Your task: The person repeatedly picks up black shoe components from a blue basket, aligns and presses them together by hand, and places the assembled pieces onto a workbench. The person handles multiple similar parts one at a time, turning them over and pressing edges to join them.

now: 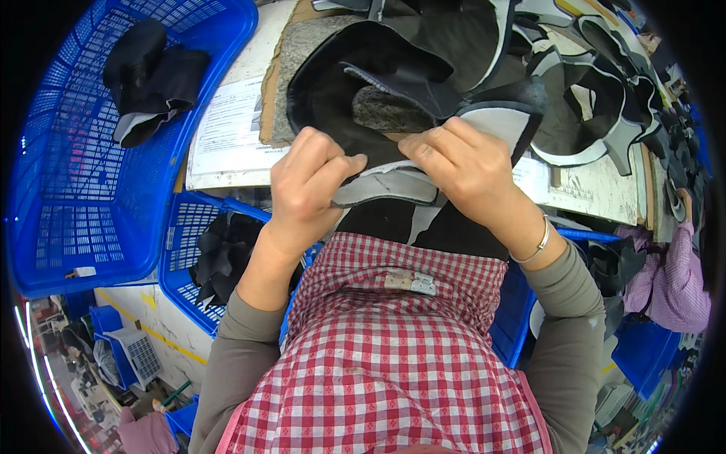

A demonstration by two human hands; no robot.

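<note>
A black shoe upper (327, 94) with a pale grey lower edge lies at the near side of the table, in front of me. My left hand (305, 191) is closed on its near edge, thumb and bent fingers pinching the material. A short way to the right, my right hand (467, 168) pinches the same edge, its fingertips pressed down on it. Between the two hands a whitish seam line and a grey band (386, 186) of the upper show. The fingertips' undersides are hidden. Under the upper lies a rough grey slab (299, 57).
More black and grey uppers (578, 106) are heaped at the right and far side. A large blue basket (144, 227) with dark pieces (155, 83) stands at the left. Another blue basket (178, 250) sits lower. Printed paper (227, 136) lies on the table. A person in a checked sleeve (673, 280) is at the right.
</note>
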